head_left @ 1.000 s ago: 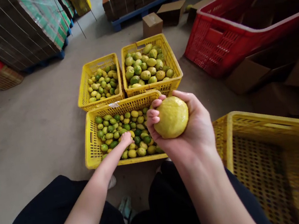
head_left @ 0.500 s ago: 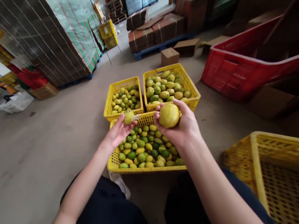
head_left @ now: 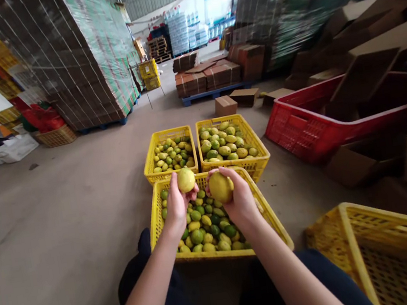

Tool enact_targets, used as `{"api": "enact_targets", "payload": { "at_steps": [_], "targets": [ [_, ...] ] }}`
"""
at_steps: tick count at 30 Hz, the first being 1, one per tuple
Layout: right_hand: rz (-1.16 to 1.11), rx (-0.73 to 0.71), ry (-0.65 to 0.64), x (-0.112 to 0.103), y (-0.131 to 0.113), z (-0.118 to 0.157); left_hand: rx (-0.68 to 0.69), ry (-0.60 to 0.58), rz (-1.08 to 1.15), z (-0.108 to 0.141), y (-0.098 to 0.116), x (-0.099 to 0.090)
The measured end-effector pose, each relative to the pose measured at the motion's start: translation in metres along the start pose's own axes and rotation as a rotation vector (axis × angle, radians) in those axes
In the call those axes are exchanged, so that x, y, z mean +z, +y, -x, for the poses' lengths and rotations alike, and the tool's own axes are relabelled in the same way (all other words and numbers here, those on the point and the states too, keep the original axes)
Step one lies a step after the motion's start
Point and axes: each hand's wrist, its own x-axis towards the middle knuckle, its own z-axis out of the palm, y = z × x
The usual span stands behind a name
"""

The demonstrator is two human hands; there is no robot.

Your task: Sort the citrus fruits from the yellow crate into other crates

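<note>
My left hand [head_left: 175,206] is closed around a small yellow-green lemon [head_left: 186,180], its top side showing. Beside it, my right hand [head_left: 243,201] grips a larger yellow lemon [head_left: 220,187], fingers wrapped around its far side. Both hands are over the front yellow crate [head_left: 219,255], which is filled with green and yellow lemons [head_left: 206,231]. Behind that stand two more yellow crates: the left one [head_left: 148,167] holds small fruit, the right one [head_left: 262,151] larger fruit. The two held lemons are apart from each other.
At the lower right stands another yellow crate [head_left: 351,247]. A red crate [head_left: 295,131] with cardboard in it sits at the right, among loose boxes [head_left: 350,163]. Farther back are a pallet of flat cartons [head_left: 215,77] and a tall wrapped stack [head_left: 92,52].
My left hand has moved right, bringing its lemon closer to the right hand. My right hand has shifted slightly left and lower. The camera has tilted up, showing more of the background.
</note>
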Motion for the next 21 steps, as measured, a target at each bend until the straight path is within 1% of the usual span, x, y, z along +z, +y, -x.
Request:
{"api": "enact_targets", "payload": {
  "at_steps": [2, 5, 7, 8, 9, 11, 15, 17, 19, 21],
  "targets": [
    [0.063, -0.14, 0.011, 0.0, 0.005, 0.0, 0.107, -0.026, -0.119, 0.004, -0.006, 0.005],
    [0.117, -0.372, 0.075, -0.002, 0.004, -0.001, 0.281, -0.036, -0.255, 0.009, -0.017, 0.016],
    [0.137, -0.461, 0.128, -0.004, 0.0, -0.002, 0.377, -0.041, -0.345, 0.01, -0.021, 0.021],
    [0.14, -0.476, 0.142, -0.004, -0.001, -0.002, 0.396, -0.037, -0.382, 0.008, -0.022, 0.023],
    [0.14, -0.473, 0.148, -0.005, -0.003, -0.003, 0.392, -0.03, -0.403, 0.006, -0.023, 0.024],
    [0.144, -0.454, 0.143, -0.005, -0.003, -0.004, 0.335, -0.032, -0.386, 0.001, -0.023, 0.024],
    [0.168, -0.462, 0.121, -0.002, 0.001, -0.004, 0.163, -0.124, -0.207, -0.006, -0.02, 0.021],
    [0.15, -0.438, 0.128, 0.001, 0.002, -0.004, 0.114, -0.145, -0.133, -0.006, -0.017, 0.021],
    [0.079, -0.336, 0.145, 0.003, 0.0, -0.004, 0.079, -0.15, -0.052, -0.005, -0.012, 0.021],
    [-0.03, -0.188, 0.145, 0.004, -0.004, -0.005, 0.013, -0.169, 0.069, -0.005, -0.006, 0.02]
  ]
}}
